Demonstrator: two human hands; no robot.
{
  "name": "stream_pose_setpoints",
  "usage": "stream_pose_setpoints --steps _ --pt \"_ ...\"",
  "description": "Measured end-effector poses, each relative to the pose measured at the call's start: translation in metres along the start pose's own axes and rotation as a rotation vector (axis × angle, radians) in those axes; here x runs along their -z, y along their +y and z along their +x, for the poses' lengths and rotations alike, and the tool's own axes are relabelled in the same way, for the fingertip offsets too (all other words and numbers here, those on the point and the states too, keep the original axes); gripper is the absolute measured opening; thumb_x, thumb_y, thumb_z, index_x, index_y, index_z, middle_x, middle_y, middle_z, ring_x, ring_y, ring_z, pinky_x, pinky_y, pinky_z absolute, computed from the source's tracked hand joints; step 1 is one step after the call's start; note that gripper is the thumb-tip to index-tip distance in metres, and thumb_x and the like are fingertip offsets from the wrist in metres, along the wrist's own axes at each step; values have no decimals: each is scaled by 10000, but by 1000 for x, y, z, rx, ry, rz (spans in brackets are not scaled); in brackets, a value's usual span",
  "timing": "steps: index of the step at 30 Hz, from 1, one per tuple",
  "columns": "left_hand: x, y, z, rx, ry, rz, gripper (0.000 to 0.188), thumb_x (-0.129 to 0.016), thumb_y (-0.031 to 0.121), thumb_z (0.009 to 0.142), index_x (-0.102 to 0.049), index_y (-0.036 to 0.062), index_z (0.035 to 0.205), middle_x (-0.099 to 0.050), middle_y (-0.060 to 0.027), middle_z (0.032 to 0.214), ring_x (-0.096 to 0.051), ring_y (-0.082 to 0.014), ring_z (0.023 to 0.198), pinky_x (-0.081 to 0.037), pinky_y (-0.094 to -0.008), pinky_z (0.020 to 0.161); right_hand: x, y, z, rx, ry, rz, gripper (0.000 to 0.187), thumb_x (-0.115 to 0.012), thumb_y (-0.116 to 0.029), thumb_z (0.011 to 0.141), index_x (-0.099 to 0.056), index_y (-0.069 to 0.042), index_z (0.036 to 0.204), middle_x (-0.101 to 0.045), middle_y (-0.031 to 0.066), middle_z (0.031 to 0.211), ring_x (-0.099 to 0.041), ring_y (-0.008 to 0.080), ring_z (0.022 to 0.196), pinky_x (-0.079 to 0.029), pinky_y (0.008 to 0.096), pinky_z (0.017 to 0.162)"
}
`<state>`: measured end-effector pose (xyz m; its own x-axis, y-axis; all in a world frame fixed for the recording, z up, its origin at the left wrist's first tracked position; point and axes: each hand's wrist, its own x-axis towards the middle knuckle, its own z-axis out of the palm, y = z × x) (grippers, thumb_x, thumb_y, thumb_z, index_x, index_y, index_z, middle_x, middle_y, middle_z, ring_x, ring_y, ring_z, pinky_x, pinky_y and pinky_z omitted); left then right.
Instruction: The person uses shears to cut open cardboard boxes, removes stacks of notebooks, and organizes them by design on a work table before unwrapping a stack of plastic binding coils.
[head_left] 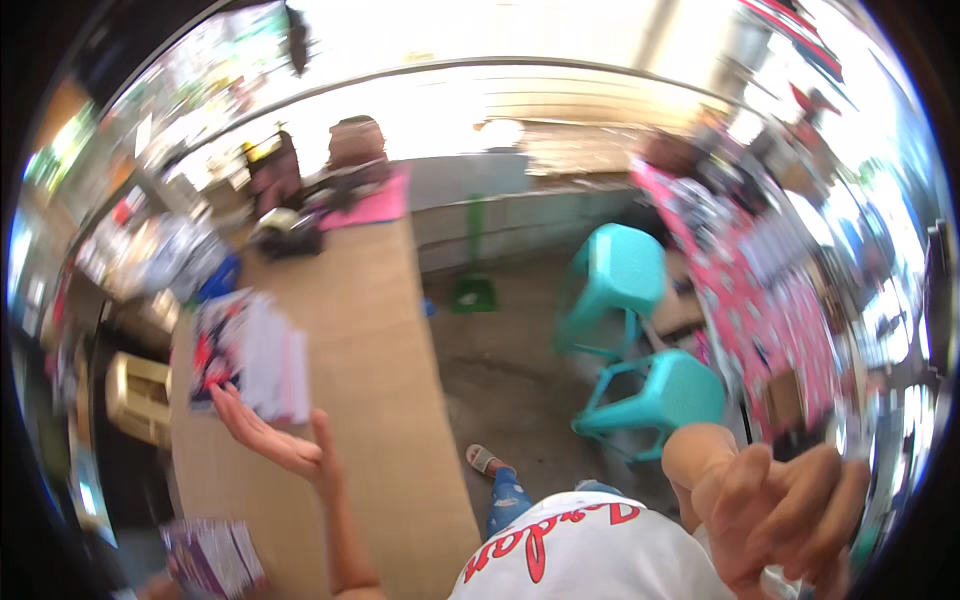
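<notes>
My left hand [268, 440] is raised over the tan table [365, 400], its fingers stretched out and its thumb apart, with nothing in it. Just beyond its fingertips lies a fanned pile of booklets [250, 355], the front one with a dark and red cover. At the lower right, close to the camera, my right hand [785, 505] has its fingers curled in. Whether they enclose anything is hidden. Near it are a turquoise stool [675, 395] and a table with a pink patterned cover [745, 330].
A second turquoise stool [620, 265] stands farther off. A green dustpan [474, 293] rests on the floor. Purple-and-white printed papers [212, 555] lie at the lower left, beside a blurred hand. Bags [357, 150] sit at the table's far end; a cream stool [140, 398] is left.
</notes>
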<state>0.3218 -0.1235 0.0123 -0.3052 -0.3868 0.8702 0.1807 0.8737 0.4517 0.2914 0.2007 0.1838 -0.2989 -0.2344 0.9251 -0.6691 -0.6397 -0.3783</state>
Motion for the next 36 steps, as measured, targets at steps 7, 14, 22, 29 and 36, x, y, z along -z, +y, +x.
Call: stream_pose_setpoints --steps 7,14,22,29,36 --pt "-116 244 -143 -17 -490 -585 842 -640 429 857 -205 37 1462 -182 -171 1515 -249 -342 1384 -188 -508 1115 36 -237 -95 69 379 -757 197 -588 -315 919 -680 -476 985 -392 -77 866 -397 139 814 -393 384 693" --pt "-88 516 -273 -279 -946 -1060 834 -656 440 833 -258 47 1450 -201 -175 1508 -203 -336 1400 -193 -508 1100 -15 -464 -211 93 669 -1332 177 -563 -373 928 -665 -447 1051 -434 -69 899 -467 151 848 -396 362 681" --pt "47 771 -441 -727 -1365 -1668 786 -735 330 768 -358 4 1376 -269 -264 1441 -283 -413 1337 -251 -492 1083 -75 -624 -291 458 1109 -1929 173 -600 -309 899 -678 -433 992 -441 -72 846 -437 148 778 -380 378 635" --pt "164 908 -584 -995 -1754 -2010 698 -733 248 758 -414 23 1336 -282 -261 1427 -370 -397 1277 -323 -475 1048 -113 -770 -374 -53 1119 -2179 301 -695 -451 806 -643 -386 1096 -467 20 908 -444 202 824 -380 382 637" --pt "236 1049 -707 -958 -2096 -2101 596 -718 152 775 -476 100 1317 -338 -213 1405 -491 -379 1181 -466 -462 921 -67 -966 -521 -886 1494 -1988 375 -652 -421 832 -636 -77 981 -624 74 945 -608 249 737 -497 407 673"
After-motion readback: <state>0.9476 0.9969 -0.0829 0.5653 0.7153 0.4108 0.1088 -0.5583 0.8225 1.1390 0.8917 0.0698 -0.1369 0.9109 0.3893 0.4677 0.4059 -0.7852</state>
